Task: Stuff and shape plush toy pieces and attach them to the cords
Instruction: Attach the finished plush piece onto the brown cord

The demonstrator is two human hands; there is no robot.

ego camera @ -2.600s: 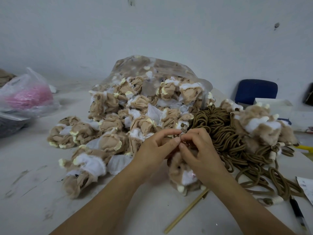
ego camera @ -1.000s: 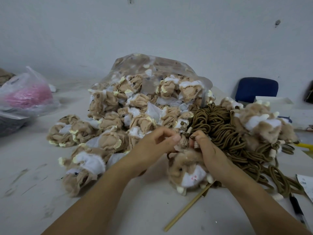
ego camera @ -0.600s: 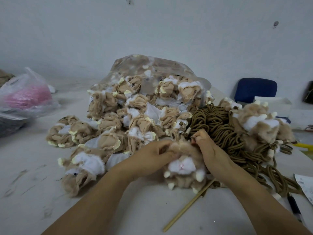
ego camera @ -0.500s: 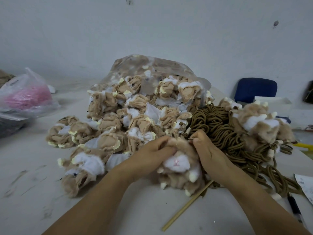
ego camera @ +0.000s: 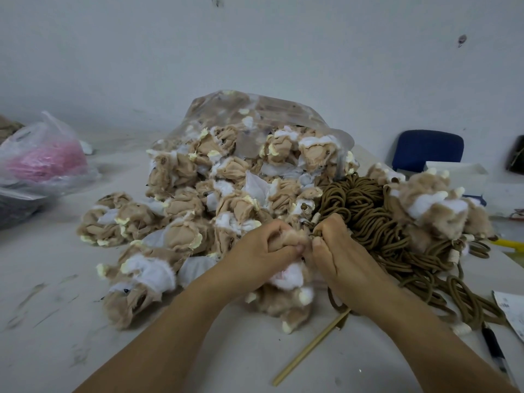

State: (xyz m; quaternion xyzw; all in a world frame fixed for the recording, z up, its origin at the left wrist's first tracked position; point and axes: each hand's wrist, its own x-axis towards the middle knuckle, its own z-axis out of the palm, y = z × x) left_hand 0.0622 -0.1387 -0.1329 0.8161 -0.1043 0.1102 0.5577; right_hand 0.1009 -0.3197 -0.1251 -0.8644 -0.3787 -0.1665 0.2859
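Left hand [ego camera: 266, 251] and right hand [ego camera: 337, 251] both pinch the plush toy [ego camera: 286, 296] at its top opening, likely securing a cord [ego camera: 365, 211] there.

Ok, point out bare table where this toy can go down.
Widest bare table is near-left, bordered by the plush pile and the left arm. A smaller strip lies between the pink bag and that pile. Crowded: cords, stick and pen on the right.
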